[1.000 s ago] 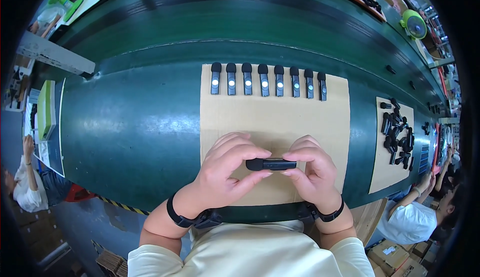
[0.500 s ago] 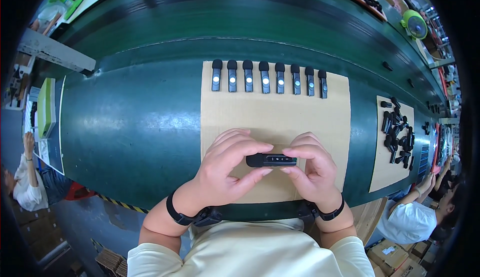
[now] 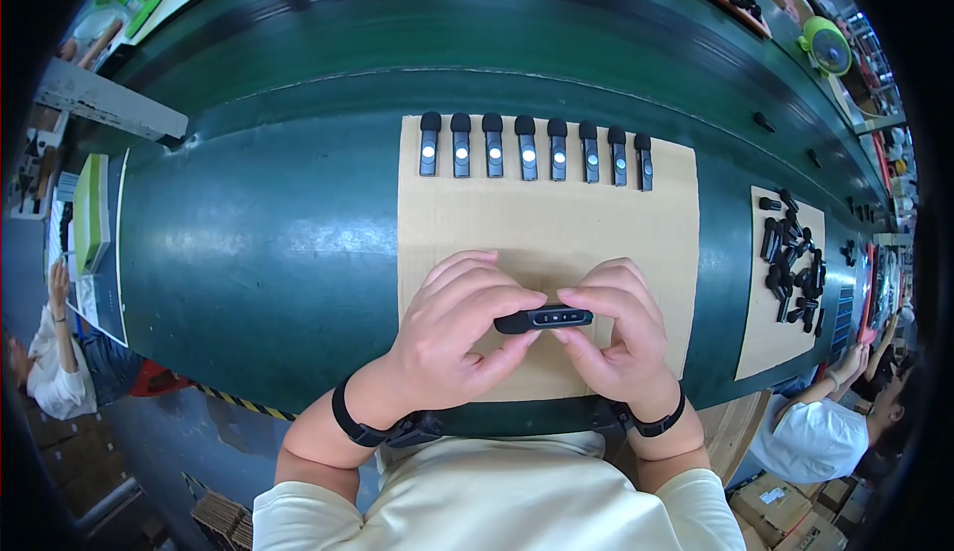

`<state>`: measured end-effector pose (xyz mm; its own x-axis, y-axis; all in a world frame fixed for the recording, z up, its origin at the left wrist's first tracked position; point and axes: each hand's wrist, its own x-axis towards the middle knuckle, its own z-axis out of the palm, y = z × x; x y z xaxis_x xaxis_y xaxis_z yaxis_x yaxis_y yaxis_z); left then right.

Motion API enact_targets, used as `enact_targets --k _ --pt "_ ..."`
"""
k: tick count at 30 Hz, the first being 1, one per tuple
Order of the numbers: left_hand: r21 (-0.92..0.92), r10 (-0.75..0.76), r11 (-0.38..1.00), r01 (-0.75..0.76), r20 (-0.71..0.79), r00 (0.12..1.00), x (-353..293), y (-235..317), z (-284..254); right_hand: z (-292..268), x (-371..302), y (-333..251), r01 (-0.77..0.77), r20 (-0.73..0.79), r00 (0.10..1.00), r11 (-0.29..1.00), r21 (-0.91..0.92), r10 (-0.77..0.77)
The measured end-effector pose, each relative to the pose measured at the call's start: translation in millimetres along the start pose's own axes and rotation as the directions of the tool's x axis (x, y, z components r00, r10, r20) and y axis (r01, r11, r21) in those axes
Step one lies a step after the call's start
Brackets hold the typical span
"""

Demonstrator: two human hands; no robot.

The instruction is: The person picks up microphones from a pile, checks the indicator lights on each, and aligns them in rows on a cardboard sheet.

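Observation:
A small black clip-on microphone with a foam tip lies sideways between my two hands, its panel of small marks facing up. My left hand pinches it close to the foam end with thumb and index finger. With the same kind of pinch, my right hand grips the other end. Both hands hover over the near half of a cardboard sheet. Along the sheet's far edge, several similar microphones lie in a row, foam tips away from me, each showing a pale round spot.
On the right, a second cardboard sheet carries a loose pile of black microphones. The green table runs past both sheets. A grey metal beam juts in at the left. Other people sit at both sides.
Between my fingers the microphone has tilted slightly, its panel turning a little and its right end rising. Both hands keep their pinch in nearly the same place.

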<state>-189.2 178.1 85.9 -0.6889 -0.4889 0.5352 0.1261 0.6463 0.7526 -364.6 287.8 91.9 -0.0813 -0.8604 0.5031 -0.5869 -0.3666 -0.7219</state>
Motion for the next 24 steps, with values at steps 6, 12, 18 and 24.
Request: enact_targets --k 6,12,18,24 --pt "0.01 -0.008 1.0 0.008 -0.02 1.0 1.4 1.9 0.7 0.7 -0.7 -0.7 0.012 -0.003 1.0 0.999 -0.031 -0.012" --pt "0.023 -0.004 1.0 0.005 -0.034 0.999 1.7 2.4 1.5 1.3 -0.7 -1.0 0.034 -0.003 0.999 0.998 -0.052 -0.034" --pt "0.034 -0.003 0.999 0.004 -0.022 1.0 1.4 2.1 1.1 0.9 -0.8 -1.1 0.032 0.0 0.999 0.998 -0.055 -0.033" --pt "0.054 -0.008 0.998 0.008 0.009 1.0 3.8 3.4 -2.7 -0.4 1.5 -1.7 0.026 -0.014 1.0 0.998 -0.057 -0.027"
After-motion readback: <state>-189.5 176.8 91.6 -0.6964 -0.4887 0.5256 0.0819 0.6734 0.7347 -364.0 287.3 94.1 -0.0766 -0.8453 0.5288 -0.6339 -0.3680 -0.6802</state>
